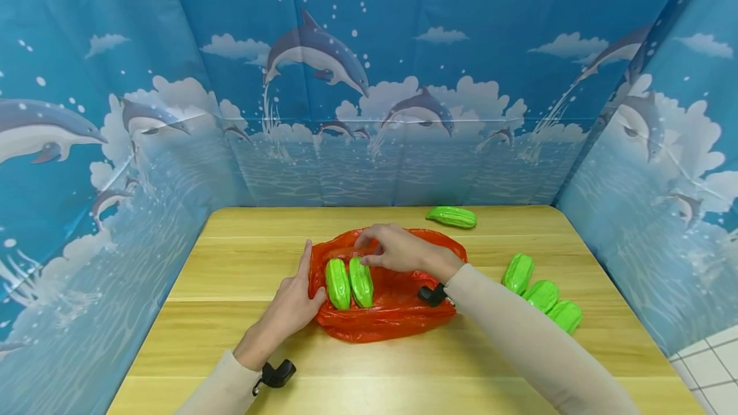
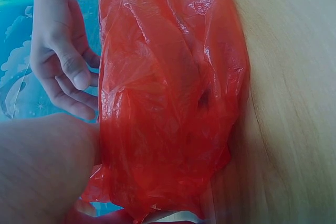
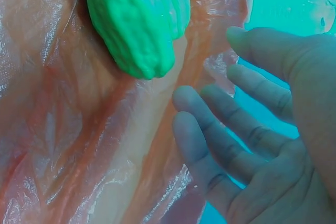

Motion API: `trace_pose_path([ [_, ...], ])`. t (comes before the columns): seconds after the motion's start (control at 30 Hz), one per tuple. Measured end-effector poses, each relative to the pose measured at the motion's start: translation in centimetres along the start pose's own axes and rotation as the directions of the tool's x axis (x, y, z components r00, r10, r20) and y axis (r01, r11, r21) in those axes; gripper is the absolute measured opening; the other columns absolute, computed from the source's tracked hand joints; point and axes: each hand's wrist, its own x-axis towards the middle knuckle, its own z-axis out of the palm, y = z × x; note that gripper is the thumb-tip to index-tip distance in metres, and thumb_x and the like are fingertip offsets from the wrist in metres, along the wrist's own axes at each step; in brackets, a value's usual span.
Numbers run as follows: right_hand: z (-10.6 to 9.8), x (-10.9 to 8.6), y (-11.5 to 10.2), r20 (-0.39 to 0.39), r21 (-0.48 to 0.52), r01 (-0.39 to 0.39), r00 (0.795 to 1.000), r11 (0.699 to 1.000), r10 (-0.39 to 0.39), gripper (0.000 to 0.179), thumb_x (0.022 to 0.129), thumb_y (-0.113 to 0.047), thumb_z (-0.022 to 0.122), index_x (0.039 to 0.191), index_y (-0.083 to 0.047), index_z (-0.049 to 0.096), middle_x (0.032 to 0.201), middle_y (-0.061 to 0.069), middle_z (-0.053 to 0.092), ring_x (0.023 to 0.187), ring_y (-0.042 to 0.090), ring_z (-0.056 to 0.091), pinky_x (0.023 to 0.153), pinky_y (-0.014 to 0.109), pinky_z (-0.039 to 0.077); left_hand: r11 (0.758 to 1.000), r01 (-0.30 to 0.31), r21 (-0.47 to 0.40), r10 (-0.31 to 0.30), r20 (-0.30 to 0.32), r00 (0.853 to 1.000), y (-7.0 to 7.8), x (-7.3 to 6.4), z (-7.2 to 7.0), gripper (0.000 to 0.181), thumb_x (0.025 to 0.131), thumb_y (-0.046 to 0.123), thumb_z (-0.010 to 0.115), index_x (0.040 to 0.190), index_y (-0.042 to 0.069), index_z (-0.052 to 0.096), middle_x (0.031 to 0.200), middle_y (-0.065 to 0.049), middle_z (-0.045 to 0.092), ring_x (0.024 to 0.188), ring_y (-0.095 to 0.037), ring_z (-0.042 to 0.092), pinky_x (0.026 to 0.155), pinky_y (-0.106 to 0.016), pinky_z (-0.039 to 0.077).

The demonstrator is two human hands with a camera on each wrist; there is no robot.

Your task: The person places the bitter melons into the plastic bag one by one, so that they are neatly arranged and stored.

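I had the right hand over the red bag, its fingers loose and apart, with nothing in them. Its fingertips were near the far end of one green fruit. That fruit lay in the left part of the bag, beside another fruit. I had the left hand touching the bag's left edge, thumb and pointing finger spread wide; I couldn't see its other fingers well. The bag sat on the desk, its mouth open. I saw a lone fruit near the desk's back edge and three fruits in a slanted row on the right.
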Motion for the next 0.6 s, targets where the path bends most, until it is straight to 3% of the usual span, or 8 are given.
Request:
trace_pose_path([
  [0.3, -0.6, -0.6, 0.3, -0.033, -0.013, 0.001, 0.999, 1.000, -0.002, 0.039, 0.113, -0.028, 0.080, 0.147, -0.010, 0.077, 0.146, 0.010, 0.078, 0.117, 0.024, 0.079, 0.104, 0.043, 0.067, 1.000, 0.002, -0.004, -0.002, -0.004, 1.000, 0.1, -0.1, 0.0, 0.115, 0.109, 0.009, 0.074, 0.190, 0.022, -0.007, 0.066, -0.006, 0.059, 0.047, -0.018, 0.054, 0.049, -0.031, 0.048],
  [0.6, -1.7, -1.7, 0.5, -0.062, 0.052, -0.038, 0.997, 0.998, 0.041, 0.040, 0.115, -0.029, 0.077, 0.151, -0.013, 0.074, 0.143, 0.009, 0.079, 0.119, 0.028, 0.079, 0.105, 0.046, 0.067, 1.000, 0.005, -0.008, -0.006, -0.006, 1.000, 0.1, -0.2, 0.0, 0.115, 0.109, 0.008, 0.074, 0.190, 0.021, -0.007, 0.064, -0.004, 0.056, 0.047, -0.018, 0.053, 0.049, -0.030, 0.046],
])
